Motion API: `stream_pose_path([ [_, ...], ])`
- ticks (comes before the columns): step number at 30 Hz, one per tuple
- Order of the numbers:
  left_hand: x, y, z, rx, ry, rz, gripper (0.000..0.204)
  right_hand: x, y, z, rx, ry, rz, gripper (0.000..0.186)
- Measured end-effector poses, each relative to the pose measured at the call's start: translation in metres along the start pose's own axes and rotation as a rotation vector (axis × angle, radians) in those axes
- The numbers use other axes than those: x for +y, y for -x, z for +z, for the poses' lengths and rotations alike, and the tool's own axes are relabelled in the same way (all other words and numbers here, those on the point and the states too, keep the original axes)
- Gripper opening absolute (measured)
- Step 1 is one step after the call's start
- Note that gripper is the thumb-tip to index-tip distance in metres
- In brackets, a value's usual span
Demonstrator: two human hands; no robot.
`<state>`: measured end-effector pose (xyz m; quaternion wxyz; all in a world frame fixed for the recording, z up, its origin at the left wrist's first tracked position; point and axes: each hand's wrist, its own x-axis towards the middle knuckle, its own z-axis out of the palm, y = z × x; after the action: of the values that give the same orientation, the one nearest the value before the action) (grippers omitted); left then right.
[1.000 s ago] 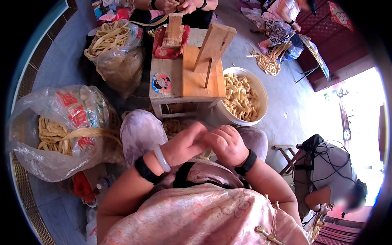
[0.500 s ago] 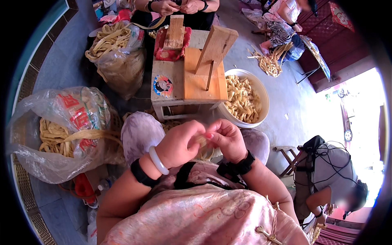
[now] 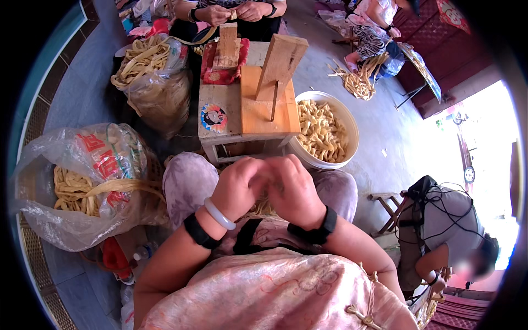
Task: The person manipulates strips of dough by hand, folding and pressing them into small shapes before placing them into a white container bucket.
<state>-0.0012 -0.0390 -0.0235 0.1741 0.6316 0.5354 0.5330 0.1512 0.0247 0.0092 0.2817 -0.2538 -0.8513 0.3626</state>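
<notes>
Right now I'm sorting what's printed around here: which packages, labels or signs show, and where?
Clear plastic bag: on the floor at left, red print, holds pale strips.
Second clear bag: upper left, plain, same strips.
Round sticker: on the small wooden table's top, colourful picture.
Red hanging sign: top right wall, diamond shape.

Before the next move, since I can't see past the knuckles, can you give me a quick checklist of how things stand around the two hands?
1. Left hand and right hand together over the lap: ok, they touch.
2. What the fingers pinch: cannot tell, hidden behind the hands.
3. White tub of pale strips within the right hand's side: ok, beside the wooden stand.
4. Plastic bag of long strips on the left: ok, open and full.
5. Upright wooden board on the stand: ok, standing.
6. Another person's hands beyond the stand: ok, apart from these hands.
</notes>
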Motion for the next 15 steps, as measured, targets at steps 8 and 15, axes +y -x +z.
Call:
stream_pose_path([
  [8,-0.017,0.012,-0.004,-0.051,0.454,-0.489,0.024,0.019,-0.004,0.009,0.105,0.101,-0.199,0.027],
  [15,-0.023,0.021,-0.012,-0.161,1.378,-0.772,0.016,0.019,0.008,0.010,0.097,-0.305,0.259,0.011],
])
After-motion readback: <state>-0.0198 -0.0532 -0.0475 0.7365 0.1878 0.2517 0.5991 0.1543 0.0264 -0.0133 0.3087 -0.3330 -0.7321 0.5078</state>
